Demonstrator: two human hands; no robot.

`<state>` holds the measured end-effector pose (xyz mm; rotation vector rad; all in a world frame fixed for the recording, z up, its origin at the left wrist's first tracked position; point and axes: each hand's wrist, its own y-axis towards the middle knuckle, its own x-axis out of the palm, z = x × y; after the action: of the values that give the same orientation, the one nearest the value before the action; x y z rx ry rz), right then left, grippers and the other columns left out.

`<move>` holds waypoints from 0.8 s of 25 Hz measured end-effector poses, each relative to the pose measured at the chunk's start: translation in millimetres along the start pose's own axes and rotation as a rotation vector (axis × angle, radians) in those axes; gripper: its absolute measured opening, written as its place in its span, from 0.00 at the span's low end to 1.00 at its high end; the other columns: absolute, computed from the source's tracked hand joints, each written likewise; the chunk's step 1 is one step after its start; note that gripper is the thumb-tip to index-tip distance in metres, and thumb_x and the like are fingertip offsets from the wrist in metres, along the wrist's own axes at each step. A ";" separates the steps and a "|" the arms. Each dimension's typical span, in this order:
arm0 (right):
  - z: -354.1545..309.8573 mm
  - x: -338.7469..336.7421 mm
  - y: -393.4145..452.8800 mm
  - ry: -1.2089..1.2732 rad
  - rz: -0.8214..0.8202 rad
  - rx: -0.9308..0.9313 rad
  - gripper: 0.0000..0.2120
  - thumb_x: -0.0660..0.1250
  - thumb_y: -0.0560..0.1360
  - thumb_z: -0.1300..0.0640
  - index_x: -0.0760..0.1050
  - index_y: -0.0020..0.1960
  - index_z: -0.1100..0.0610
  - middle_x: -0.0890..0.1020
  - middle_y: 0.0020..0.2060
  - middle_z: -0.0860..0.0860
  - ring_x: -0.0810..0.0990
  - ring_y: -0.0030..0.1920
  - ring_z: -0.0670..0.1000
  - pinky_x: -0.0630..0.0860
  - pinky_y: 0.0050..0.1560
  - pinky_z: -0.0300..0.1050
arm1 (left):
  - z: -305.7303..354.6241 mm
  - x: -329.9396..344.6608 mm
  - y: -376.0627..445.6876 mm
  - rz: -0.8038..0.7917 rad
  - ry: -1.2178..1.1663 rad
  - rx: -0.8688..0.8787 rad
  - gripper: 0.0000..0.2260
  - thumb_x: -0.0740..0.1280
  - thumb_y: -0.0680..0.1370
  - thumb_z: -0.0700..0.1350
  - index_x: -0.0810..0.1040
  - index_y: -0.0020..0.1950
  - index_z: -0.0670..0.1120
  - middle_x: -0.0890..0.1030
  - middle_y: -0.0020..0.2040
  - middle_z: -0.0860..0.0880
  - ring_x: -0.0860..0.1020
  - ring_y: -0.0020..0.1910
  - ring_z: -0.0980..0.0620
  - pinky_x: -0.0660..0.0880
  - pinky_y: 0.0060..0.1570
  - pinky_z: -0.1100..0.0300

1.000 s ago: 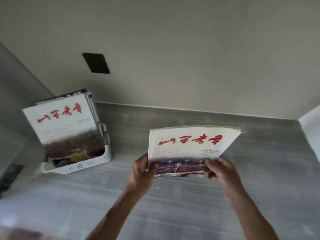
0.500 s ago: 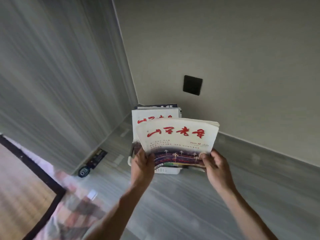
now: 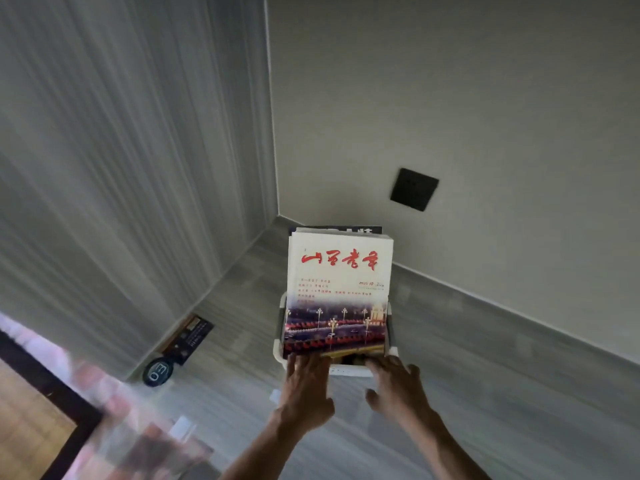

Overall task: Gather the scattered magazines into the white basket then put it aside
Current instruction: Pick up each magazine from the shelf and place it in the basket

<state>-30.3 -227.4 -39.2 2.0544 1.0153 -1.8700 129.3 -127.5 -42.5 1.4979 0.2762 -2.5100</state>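
The white basket (image 3: 348, 371) sits on the grey floor close to the room corner. Several magazines stand upright in it. The front magazine (image 3: 339, 285) has a white cover, red brush lettering and a night street picture along the bottom. A dark magazine (image 3: 346, 230) shows behind the stack. My left hand (image 3: 306, 386) lies flat with its fingers extended against the front magazine's lower left edge. My right hand (image 3: 398, 386) has its fingers spread at the basket's front rim, just below the magazine's lower right corner.
A black wall socket (image 3: 414, 189) is above the basket. A dark booklet (image 3: 194, 336) and a round black object (image 3: 157, 372) lie along the left wall. Blurred patterned fabric (image 3: 138, 441) and a dark-framed wooden surface (image 3: 31, 427) fill the lower left.
I carried the magazine in both hands left to the basket and stood it in front of the others. My fingers have come off its sides and now rest at its lower edge.
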 end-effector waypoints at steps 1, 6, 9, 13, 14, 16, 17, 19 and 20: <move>0.1 9.9 -6.1 -0.045 -0.023 -0.004 0.26 0.65 0.74 0.47 0.63 0.70 0.45 0.71 0.70 0.44 0.69 0.69 0.48 0.66 0.66 0.58 | -2.5 5.4 -1.1 -0.038 0.044 0.007 0.30 0.63 0.72 0.41 0.62 0.74 0.53 0.65 0.74 0.55 0.58 0.76 0.51 0.56 0.75 0.51; -10.8 22.8 -68.4 -0.018 0.002 0.018 0.26 0.60 0.75 0.45 0.60 0.72 0.44 0.68 0.71 0.42 0.67 0.69 0.47 0.65 0.63 0.55 | 1.9 -1.8 -47.3 -0.072 0.021 0.071 0.29 0.65 0.74 0.46 0.62 0.75 0.54 0.63 0.75 0.57 0.57 0.76 0.55 0.54 0.76 0.53; -12.1 37.8 -126.7 0.001 -0.013 0.042 0.24 0.59 0.75 0.44 0.63 0.70 0.45 0.70 0.69 0.43 0.69 0.67 0.48 0.65 0.58 0.51 | 6.1 4.5 -100.8 -0.116 -0.115 0.073 0.25 0.66 0.72 0.46 0.69 0.70 0.54 0.71 0.70 0.57 0.64 0.69 0.60 0.61 0.73 0.54; -13.1 35.5 -160.6 0.167 -0.008 0.012 0.20 0.63 0.73 0.43 0.72 0.64 0.45 0.78 0.62 0.43 0.77 0.61 0.48 0.71 0.56 0.46 | 8.1 3.2 -142.1 -0.065 -0.351 0.003 0.14 0.69 0.72 0.41 0.81 0.57 0.49 0.81 0.58 0.53 0.75 0.59 0.60 0.75 0.61 0.54; -9.6 27.4 -157.6 0.341 0.093 0.023 0.15 0.67 0.72 0.45 0.76 0.58 0.45 0.82 0.54 0.43 0.81 0.55 0.46 0.75 0.53 0.42 | 11.0 -3.6 -138.6 -0.043 -0.447 -0.063 0.12 0.69 0.73 0.38 0.81 0.54 0.49 0.83 0.54 0.52 0.79 0.55 0.59 0.79 0.56 0.51; 4.1 6.7 -143.1 0.709 0.304 0.110 0.11 0.74 0.71 0.51 0.77 0.52 0.47 0.84 0.43 0.43 0.83 0.42 0.44 0.78 0.44 0.34 | 16.2 -22.6 -120.4 0.085 -0.631 -0.193 0.15 0.64 0.76 0.32 0.79 0.54 0.51 0.84 0.52 0.49 0.83 0.50 0.57 0.83 0.47 0.48; 10.5 -6.5 -131.9 0.875 0.397 0.160 0.14 0.75 0.70 0.52 0.76 0.53 0.46 0.84 0.44 0.44 0.83 0.41 0.43 0.79 0.43 0.35 | 17.4 -36.7 -106.8 0.169 -0.666 -0.228 0.18 0.62 0.77 0.31 0.75 0.58 0.52 0.82 0.56 0.47 0.83 0.52 0.54 0.83 0.48 0.48; 20.9 -33.6 -101.6 1.174 0.434 0.217 0.26 0.77 0.68 0.51 0.71 0.62 0.46 0.83 0.54 0.46 0.83 0.48 0.45 0.81 0.49 0.45 | 14.4 -62.5 -72.9 0.275 -0.556 -0.239 0.26 0.65 0.75 0.34 0.65 0.70 0.52 0.74 0.67 0.44 0.76 0.62 0.48 0.78 0.57 0.47; 23.4 -44.6 -84.1 1.285 0.389 0.244 0.34 0.78 0.66 0.50 0.67 0.68 0.46 0.80 0.60 0.44 0.81 0.55 0.45 0.78 0.55 0.49 | 10.8 -71.3 -52.7 0.246 -0.494 -0.254 0.32 0.68 0.73 0.35 0.60 0.73 0.50 0.70 0.70 0.44 0.72 0.66 0.47 0.75 0.61 0.45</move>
<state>-97.5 -193.3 23.5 3.2916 0.4172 -0.3354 139.1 -73.9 28.3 0.7369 0.2914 -2.4337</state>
